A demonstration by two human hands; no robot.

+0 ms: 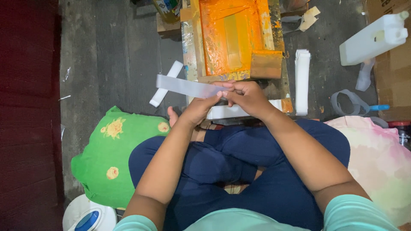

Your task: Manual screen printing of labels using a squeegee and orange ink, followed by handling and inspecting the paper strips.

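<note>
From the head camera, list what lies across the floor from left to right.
Green cloth → loose white strip → grey strip held by left hand and right hand → orange frame → stack of white strips → white jug.

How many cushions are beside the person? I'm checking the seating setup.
2: a green cushion by the left knee, and a pink cushion by the right knee. Others may lie out of view.

Dim indoor light from above, orange frame brightest and saturated, dark red wall at left nearly black, soft shadows on grey floor, mild glare on white jug, slight softness, wide-angle stretch at edges
</note>
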